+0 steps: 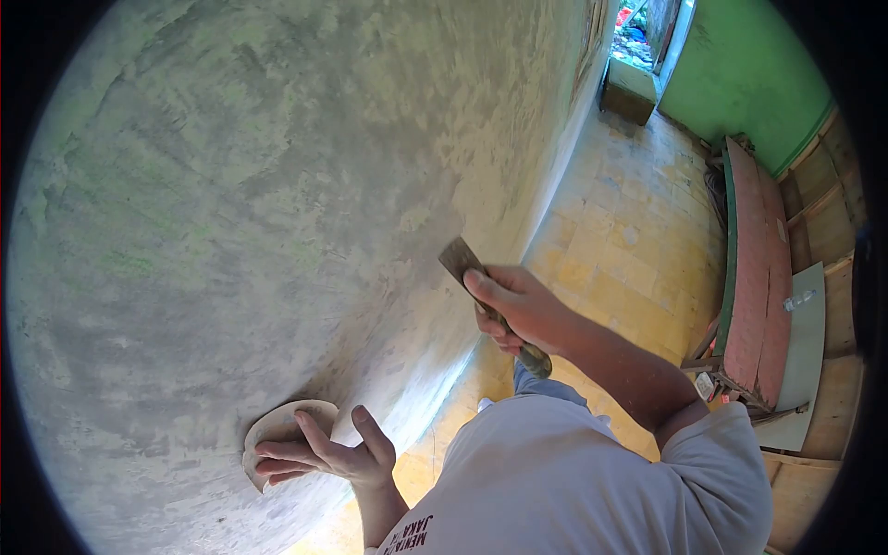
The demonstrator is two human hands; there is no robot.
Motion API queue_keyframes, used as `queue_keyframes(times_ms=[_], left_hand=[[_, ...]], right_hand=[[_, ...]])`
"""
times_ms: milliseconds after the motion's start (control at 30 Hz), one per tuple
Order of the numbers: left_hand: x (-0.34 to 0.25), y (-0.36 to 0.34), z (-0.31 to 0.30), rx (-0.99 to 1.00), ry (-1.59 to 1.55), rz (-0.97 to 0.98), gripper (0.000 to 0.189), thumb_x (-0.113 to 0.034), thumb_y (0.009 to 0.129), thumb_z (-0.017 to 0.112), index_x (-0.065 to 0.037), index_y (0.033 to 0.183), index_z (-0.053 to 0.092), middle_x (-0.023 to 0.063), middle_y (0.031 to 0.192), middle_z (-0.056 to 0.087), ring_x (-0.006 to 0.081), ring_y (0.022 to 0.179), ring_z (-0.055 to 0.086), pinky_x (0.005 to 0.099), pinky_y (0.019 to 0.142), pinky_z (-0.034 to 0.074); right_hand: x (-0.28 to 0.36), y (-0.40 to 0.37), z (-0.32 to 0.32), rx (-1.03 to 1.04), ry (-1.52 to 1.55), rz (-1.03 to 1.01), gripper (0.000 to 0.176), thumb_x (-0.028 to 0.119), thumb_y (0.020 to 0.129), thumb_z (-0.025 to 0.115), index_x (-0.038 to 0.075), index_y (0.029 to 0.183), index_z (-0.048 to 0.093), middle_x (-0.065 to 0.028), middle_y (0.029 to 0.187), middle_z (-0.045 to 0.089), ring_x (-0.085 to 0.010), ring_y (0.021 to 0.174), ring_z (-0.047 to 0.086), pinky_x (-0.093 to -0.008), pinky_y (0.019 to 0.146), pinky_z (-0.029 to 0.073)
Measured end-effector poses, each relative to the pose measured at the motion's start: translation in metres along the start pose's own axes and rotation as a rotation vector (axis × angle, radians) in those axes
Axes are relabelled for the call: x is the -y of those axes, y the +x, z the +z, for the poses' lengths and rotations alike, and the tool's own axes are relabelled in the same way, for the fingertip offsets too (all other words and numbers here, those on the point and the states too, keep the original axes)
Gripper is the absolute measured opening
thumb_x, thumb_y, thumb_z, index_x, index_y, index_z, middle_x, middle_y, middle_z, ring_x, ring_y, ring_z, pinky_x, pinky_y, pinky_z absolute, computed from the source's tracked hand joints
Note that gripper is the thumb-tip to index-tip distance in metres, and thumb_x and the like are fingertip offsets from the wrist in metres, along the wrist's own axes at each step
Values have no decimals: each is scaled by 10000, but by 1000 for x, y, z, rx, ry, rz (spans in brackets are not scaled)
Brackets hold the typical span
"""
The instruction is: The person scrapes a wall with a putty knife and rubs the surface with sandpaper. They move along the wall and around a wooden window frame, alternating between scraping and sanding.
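My right hand (518,305) is closed around a putty knife (458,259), its short flat blade pointing up and left toward the wall and its handle end showing below the fist. Lower left, my left hand (338,453) has its fingers stretched across a thin, rounded beige plate (268,430), thumb held apart. That plate lies between the fingers and the wall, overlapping the wall in this view; part of it is hidden by the fingers. Grey, patchy plaster with faint green traces covers the wall (231,203).
A yellowish tiled floor (620,222) runs along the wall's foot. On the right stand a reddish bench-like board (754,277) and a pale panel (805,361) with a clear plastic bottle (799,300). A box (629,92) sits by the doorway, beside a green wall (749,74).
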State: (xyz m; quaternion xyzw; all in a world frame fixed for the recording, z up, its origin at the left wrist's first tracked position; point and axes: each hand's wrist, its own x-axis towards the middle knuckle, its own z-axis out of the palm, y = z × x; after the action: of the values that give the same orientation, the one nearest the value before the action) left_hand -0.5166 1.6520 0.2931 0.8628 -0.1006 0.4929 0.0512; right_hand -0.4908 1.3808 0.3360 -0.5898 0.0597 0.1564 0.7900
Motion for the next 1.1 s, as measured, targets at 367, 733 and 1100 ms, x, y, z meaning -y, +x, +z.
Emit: queue_keyframes(times_ms=[367,733,1100], left_hand=[[0,0,-1,7,7,22,633,-384,893,499,-66,1408,311,272,1515,-22,403,1383,-206,595,1028,-197],[-1,1,-1,5,-6,15,614,-367,896,494,-79,1407,314,269,1516,-24,403,1384,-202,600,1020,-207],[-3,1,1,-5,14,6,616,-374,900,484,-78,1410,308,265,1518,-15,403,1387,-192,598,1026,-200]], right_hand=[[-7,-3,-8,-18,-28,25,399,457,964,444,101,785,422,7,520,427,-69,373,380,-247,370,351],[18,0,5,-71,-32,-28,388,439,961,452,102,770,422,7,524,414,-72,361,354,-253,349,320],[19,7,0,-52,-15,-35,354,411,976,437,98,812,419,8,524,416,-73,377,375,-250,366,342]])
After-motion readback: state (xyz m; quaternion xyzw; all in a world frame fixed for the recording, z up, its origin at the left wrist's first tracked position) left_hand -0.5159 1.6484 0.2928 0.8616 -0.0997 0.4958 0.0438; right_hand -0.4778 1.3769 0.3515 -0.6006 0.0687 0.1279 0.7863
